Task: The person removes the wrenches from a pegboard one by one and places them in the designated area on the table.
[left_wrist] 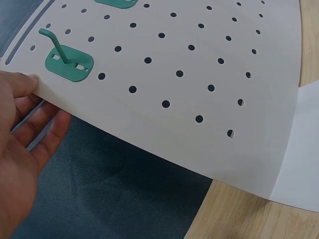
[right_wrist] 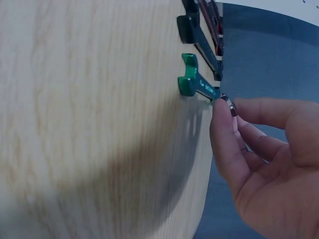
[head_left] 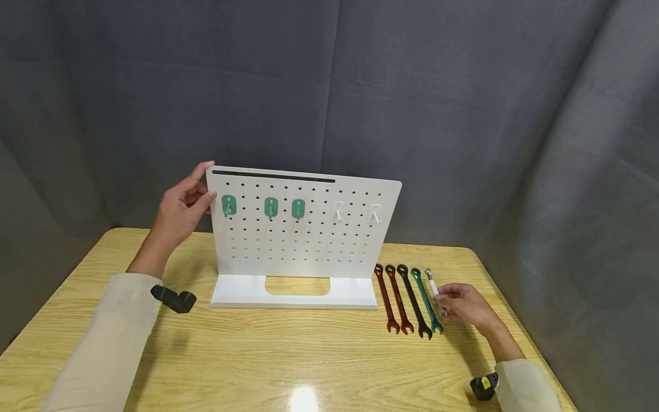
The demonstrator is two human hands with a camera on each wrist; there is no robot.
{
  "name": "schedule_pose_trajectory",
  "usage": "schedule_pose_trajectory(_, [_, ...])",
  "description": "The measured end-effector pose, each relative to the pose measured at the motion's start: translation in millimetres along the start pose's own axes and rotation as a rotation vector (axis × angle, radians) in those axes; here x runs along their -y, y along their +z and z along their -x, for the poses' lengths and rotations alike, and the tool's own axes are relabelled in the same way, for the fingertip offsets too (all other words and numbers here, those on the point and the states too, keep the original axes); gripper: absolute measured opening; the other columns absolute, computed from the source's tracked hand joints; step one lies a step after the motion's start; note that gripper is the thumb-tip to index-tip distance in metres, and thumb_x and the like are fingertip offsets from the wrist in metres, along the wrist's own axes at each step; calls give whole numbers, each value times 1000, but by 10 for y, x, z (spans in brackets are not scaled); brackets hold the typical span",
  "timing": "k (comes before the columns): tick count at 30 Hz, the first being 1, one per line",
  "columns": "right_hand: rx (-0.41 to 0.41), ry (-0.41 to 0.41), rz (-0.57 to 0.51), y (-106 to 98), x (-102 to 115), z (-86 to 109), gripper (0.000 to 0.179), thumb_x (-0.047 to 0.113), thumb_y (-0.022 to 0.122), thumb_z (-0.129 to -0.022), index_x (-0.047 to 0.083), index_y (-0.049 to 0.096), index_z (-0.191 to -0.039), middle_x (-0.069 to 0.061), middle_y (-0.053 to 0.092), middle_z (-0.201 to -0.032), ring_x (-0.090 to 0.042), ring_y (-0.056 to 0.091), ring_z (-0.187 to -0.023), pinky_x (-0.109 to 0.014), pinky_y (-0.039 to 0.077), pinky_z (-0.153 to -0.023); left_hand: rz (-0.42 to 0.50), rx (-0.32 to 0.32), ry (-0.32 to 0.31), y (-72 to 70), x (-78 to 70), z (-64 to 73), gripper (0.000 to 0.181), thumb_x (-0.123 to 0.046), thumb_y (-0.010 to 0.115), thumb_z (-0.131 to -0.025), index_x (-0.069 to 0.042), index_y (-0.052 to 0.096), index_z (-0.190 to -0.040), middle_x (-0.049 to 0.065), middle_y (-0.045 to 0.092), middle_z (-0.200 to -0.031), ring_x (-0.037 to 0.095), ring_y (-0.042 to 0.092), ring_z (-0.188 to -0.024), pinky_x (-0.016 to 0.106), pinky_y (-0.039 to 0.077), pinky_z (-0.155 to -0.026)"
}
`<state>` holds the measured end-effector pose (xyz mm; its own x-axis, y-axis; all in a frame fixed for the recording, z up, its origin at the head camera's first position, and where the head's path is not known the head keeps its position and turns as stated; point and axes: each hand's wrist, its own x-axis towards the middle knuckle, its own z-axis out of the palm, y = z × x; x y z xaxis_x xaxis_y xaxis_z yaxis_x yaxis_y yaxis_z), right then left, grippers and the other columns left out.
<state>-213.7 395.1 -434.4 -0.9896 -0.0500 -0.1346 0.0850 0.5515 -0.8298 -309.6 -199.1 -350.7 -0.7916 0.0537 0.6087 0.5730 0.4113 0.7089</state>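
A white pegboard (head_left: pixel 304 240) stands tilted on its base, carrying green hooks (head_left: pixel 271 208) and white hooks (head_left: pixel 338 212). My left hand (head_left: pixel 180 209) grips its upper left edge, thumb on the front face and other fingers behind. In the left wrist view, a green hook (left_wrist: pixel 69 62) is close to that thumb. On the right, my right hand (head_left: pixel 465 304) pinches a short tool with a white shaft and silver ends (head_left: pixel 432 286). Its lower part is partly covered by my fingers. Just left of it lies a green wrench (head_left: pixel 424 297).
A black wrench (head_left: pixel 413 300) and two red wrenches (head_left: pixel 385 297) lie side by side between the green wrench and the pegboard base (head_left: pixel 239 292). Dark grey curtains (head_left: pixel 329 103) hang behind and beside the wooden table (head_left: pixel 288 355).
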Motion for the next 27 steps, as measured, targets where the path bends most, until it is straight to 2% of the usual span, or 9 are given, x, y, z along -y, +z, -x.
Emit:
schedule_pose_trajectory(6, [19,41,37,16,-20,-13,30,-2,56,-102,-22,52,-124,-22,62,-100,-26,65,-82,-40,59,-70,-2,-5,4,3,-67,31,62,6,60,-101,-14,44,-157,22,60,-101,19,62,-83,11,49,-74])
schedule_pose_trajectory(11, [24,59,75,33,-12,-20,32,-3,56,-100,-23,51,-124,-24,61,-101,-26,65,-80,-41,59,-70,2,-8,12,4,-52,23,63,5,61,-101,-16,44,-157,21,61,-101,17,61,-82,11,49,-74])
schedule_pose_trajectory(18, [-14,60,111,64,-26,-41,28,-3,58,-99,-21,54,-120,-23,62,-99,-26,67,-79,-39,59,-67,9,-4,11,-1,24,2,63,5,61,-101,-16,44,-157,21,61,-101,14,62,-82,13,50,-74])
schedule_pose_trajectory(27, [-80,48,202,99,-49,-64,22,-1,62,-98,-16,60,-114,-20,65,-95,-22,67,-74,-36,59,-64,2,-7,18,-7,-75,26,63,7,61,-101,-15,44,-157,22,61,-100,14,61,-80,12,49,-73])
